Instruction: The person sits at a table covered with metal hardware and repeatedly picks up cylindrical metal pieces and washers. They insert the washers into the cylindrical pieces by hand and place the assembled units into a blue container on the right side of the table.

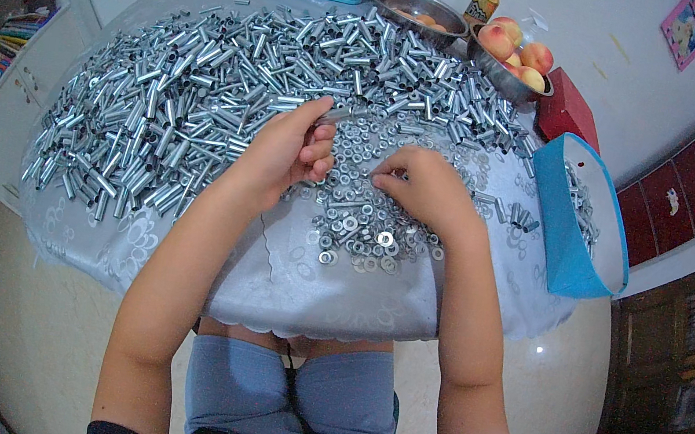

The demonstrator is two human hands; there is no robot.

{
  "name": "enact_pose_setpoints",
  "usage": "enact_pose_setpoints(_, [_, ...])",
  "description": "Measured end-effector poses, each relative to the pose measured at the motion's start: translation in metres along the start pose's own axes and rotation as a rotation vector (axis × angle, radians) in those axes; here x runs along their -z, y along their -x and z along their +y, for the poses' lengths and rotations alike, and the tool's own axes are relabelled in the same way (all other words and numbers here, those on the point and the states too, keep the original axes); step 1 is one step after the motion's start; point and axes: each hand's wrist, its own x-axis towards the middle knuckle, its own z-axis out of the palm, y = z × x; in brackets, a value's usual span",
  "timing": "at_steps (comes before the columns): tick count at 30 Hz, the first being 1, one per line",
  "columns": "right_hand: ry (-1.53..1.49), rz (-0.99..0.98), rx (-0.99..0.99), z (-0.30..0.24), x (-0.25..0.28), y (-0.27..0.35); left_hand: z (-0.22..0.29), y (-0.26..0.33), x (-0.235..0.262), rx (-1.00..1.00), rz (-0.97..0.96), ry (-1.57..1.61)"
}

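Centrally, left hand (286, 151) grips a metal tube (340, 115); right hand (423, 188) pinches among washers (364, 228) near the table edge (297, 321).

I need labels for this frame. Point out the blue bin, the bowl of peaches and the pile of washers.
blue bin (565, 239), head view, on its outer blue wall.
bowl of peaches (509, 78), head view, on its metal rim.
pile of washers (364, 224), head view, middle of the pile.
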Motion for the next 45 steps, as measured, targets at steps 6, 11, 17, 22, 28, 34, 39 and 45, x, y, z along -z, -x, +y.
enact_pose_setpoints(6, [-0.334,0.384,0.011,-0.009,-0.002,-0.005,0.001,0.001,-0.002,0.003,0.009,-0.091])
enact_pose_setpoints(11, [-0.753,0.518,0.08,-0.025,0.001,-0.006,-0.006,-0.002,-0.006,0.015,0.026,-0.156])
enact_pose_setpoints(17, [-0.561,0.524,0.234,-0.029,0.0,-0.005,-0.008,-0.002,-0.008,-0.005,0.067,-0.181])
enact_pose_setpoints(22, [-0.536,0.621,0.159,-0.033,-0.001,-0.004,-0.009,-0.003,-0.007,0.006,0.062,-0.171])
enact_pose_setpoints(28, [-0.447,0.612,0.222,-0.032,0.0,-0.004,-0.008,-0.003,-0.008,0.01,0.07,-0.161])
enact_pose_setpoints(34, [-0.344,0.604,0.358,-0.034,-0.001,-0.004,-0.008,-0.004,-0.006,-0.001,0.079,-0.124])
enact_pose_setpoints(39, [-0.821,0.4,0.107,-0.032,-0.005,-0.005,-0.008,-0.003,-0.008,-0.014,0.064,-0.134])
enact_pose_setpoints(45, [-0.869,0.352,0.065,-0.03,0.001,-0.005,-0.005,-0.001,-0.008,-0.013,0.0,-0.134])
